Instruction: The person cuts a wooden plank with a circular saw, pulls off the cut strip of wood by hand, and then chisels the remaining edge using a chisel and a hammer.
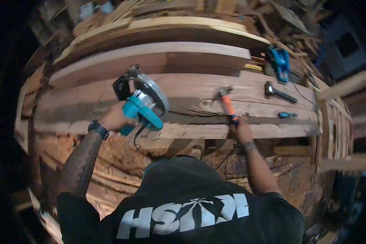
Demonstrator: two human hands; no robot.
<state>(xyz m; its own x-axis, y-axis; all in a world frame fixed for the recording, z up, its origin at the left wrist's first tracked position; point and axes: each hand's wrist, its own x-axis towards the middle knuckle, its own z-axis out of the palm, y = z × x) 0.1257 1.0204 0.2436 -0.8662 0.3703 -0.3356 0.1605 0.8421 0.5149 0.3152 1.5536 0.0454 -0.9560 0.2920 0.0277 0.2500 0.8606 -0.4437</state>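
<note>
My left hand (114, 118) is closed on the teal circular saw (144, 103), which rests on the wooden bench (77, 106) with its silver blade guard towards the middle. My right hand (241, 129) grips the lower end of a hammer (227, 105) with an orange and dark handle. The hammer's metal head points away from me, over the bench planks. To the right of the hammer lie a black-handled mallet or hammer (279, 92) and a small teal tool (287, 115).
A thick squared beam (150, 57) runs along the back of the bench. At the back right stands a teal power tool (279, 64) with a cord. Scrap wood is piled behind, and a slatted wooden frame (336, 130) stands at the right.
</note>
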